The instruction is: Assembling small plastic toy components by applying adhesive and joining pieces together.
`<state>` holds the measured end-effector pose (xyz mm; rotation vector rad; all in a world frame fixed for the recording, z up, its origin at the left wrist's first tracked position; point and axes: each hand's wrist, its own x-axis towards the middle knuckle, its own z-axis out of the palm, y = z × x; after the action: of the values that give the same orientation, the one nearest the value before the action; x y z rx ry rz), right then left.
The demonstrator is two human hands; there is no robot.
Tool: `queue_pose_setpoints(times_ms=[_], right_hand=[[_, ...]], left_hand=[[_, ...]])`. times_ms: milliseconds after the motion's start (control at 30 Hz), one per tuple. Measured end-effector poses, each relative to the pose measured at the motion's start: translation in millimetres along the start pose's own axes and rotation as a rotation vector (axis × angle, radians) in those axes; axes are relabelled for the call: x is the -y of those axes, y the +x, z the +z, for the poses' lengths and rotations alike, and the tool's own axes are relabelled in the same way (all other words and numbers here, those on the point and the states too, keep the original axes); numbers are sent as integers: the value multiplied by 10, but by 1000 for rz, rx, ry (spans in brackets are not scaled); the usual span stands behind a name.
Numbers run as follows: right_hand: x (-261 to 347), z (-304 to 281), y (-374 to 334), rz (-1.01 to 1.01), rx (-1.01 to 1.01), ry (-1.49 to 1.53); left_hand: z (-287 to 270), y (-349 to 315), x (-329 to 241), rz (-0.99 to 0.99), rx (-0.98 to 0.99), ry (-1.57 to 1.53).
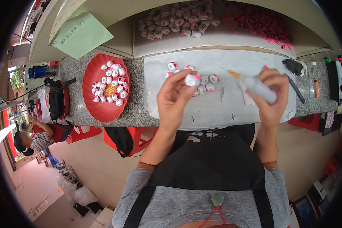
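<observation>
Between the fingertips of my left hand (173, 99) is a small round white piece with pink marks (192, 79). My right hand (271, 100) is wrapped round a whitish squeeze bottle (263, 90), tilted so that its orange-based needle tip (233, 74) points up and to the left, toward the held piece but apart from it. Just behind and beside my left fingers, several similar white-and-pink pieces (210, 87) lie on the white sheet (209, 114) that covers the worktop. A small pink bit (265, 68) shows by my right fingers.
A red scalloped dish (90, 102) with several white-and-pink pieces stands at left. On the shelf behind lie a heap of white pieces (174, 22) and a pile of pink bits (268, 30). At right are a dark-handled tool (297, 91) and an orange cutter (316, 87). Another person (41, 133) sits far left.
</observation>
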<state>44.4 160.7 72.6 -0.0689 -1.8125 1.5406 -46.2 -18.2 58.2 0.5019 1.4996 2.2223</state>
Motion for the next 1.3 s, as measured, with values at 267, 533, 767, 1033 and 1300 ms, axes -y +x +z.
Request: queue_pose_setpoints(times_ms=[267, 533, 767, 1033, 1300], right_hand=[[-984, -257, 699, 374, 116, -295], [-963, -232, 780, 6, 418, -984], [-143, 29, 271, 381, 103, -102], [139, 280, 4, 449, 211, 274], [116, 324, -16, 476, 211, 176]], left_hand=[[-44, 82, -58, 36, -76, -43], [-50, 51, -50, -37, -52, -114], [20, 73, 18, -60, 4, -223], [144, 34, 3, -2, 73, 62], [132, 25, 5, 188, 218, 400]])
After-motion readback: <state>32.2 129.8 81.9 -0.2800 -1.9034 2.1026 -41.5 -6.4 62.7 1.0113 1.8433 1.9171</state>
